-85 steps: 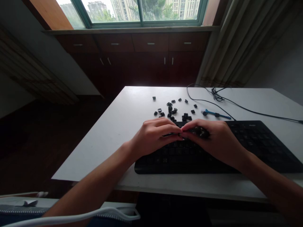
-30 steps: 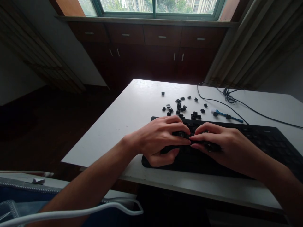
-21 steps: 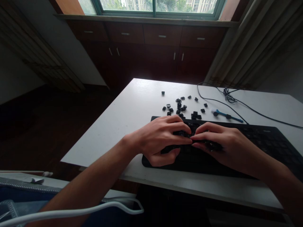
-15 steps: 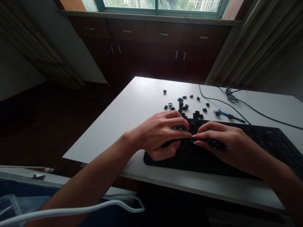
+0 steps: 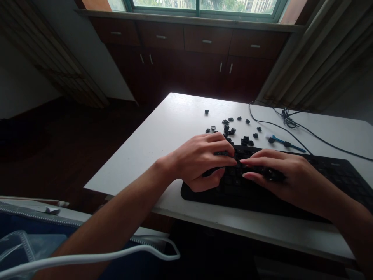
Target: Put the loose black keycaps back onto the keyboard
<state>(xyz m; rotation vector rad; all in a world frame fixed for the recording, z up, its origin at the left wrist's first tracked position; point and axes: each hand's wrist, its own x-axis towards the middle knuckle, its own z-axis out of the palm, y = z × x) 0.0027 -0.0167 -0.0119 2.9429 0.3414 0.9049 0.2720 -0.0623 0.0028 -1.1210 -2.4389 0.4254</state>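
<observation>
A black keyboard (image 5: 291, 210) lies along the near side of the white table, with part of its upper left showing uncovered key positions. My left hand (image 5: 204, 161) rests over its left end, fingers bent and apart, index fingertip touching the keys. Just right of it is my right hand (image 5: 279, 171), index finger reaching to the keys and thumb apart from it. A dark clump that looks like keycaps (image 5: 274, 175) sits within the curled fingers of that hand, partly hidden. Several loose black keycaps (image 5: 226, 128) lie scattered behind the keyboard.
A blue brush-like tool (image 5: 294, 146) lies behind the keyboard. The black cable (image 5: 290, 118) runs across the table's right rear. A white table (image 5: 131, 163) has its left edge beside my left forearm. At the lower left, a white strap-like loop (image 5: 116, 254) crosses a blue bag (image 5: 49, 237).
My right index finger and thumb have come apart from a pinch near the left fingertip, and the hand has shifted slightly right. My left hand stays over the keys. The view has shifted a little.
</observation>
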